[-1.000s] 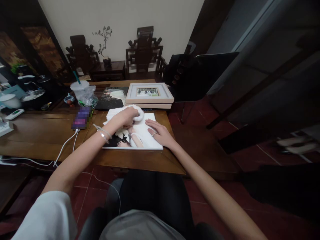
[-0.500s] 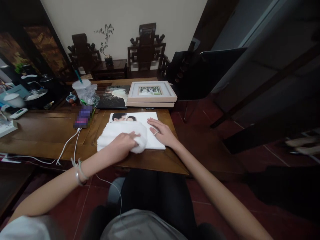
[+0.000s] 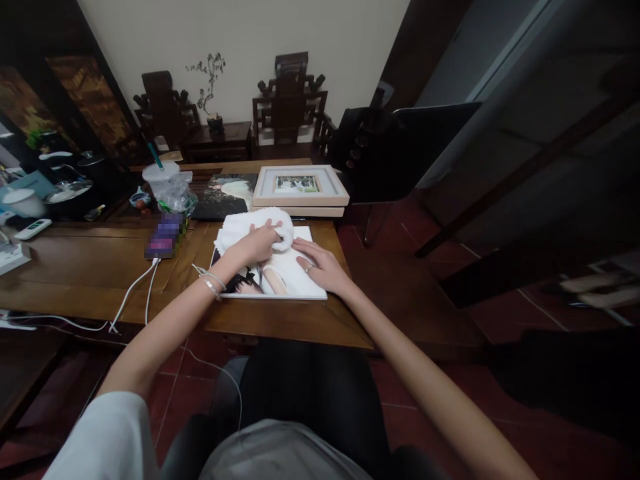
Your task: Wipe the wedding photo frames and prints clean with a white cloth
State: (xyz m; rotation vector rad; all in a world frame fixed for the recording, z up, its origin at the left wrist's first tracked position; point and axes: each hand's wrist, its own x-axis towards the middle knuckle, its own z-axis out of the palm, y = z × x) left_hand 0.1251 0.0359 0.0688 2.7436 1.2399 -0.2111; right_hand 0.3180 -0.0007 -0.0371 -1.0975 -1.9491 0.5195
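A white photo panel with a printed picture of people lies flat near the table's front edge. My left hand presses a fluffy white towel onto the panel's far part, its fingers bent into the cloth. The towel covers the upper left of the print. My right hand lies flat with outstretched fingers on the panel's right side; a ring is on one finger. Behind the towel are two stacked light picture frames and a dark photo panel.
Left of the panel, a phone lies with white charging cables trailing over the table edge. A lidded cup with a straw and a crumpled plastic bag stand behind it. Tea things fill the far left.
My left hand has slid the towel away from me, from the panel's near part to its far part, uncovering the lower print. My right hand stays in place on the panel.
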